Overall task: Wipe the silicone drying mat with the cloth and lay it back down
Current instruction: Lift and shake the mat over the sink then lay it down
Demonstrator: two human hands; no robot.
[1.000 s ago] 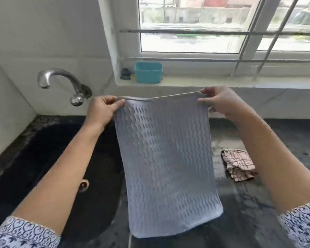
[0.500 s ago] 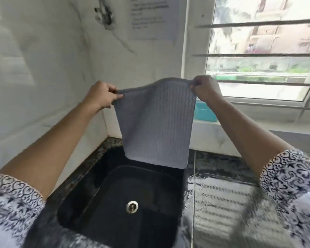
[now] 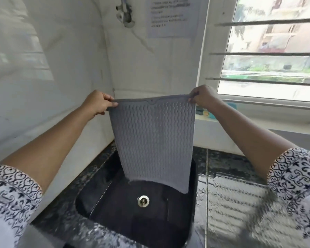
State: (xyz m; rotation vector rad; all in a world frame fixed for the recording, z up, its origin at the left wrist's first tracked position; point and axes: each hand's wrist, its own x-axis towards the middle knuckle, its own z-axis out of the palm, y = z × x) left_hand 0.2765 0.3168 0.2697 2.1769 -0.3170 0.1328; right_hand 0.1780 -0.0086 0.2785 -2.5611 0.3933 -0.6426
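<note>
Mat [image 3: 153, 142] position is what has changed: a second ago the grey silicone drying mat hung over the counter edge beside the checked cloth, and now it hangs straight down over the black sink [image 3: 115, 217], its lower edge curling above the drain [image 3: 143, 200]. Left hand [image 3: 99, 103] and right hand [image 3: 201, 96] each pinch a top corner, stretching the upper edge taut. The cloth is out of view (off to the right, presumably). This looks like draining or shaking off water, so laying the mat back on the wet counter [image 3: 227, 203] remains undone.
</note>
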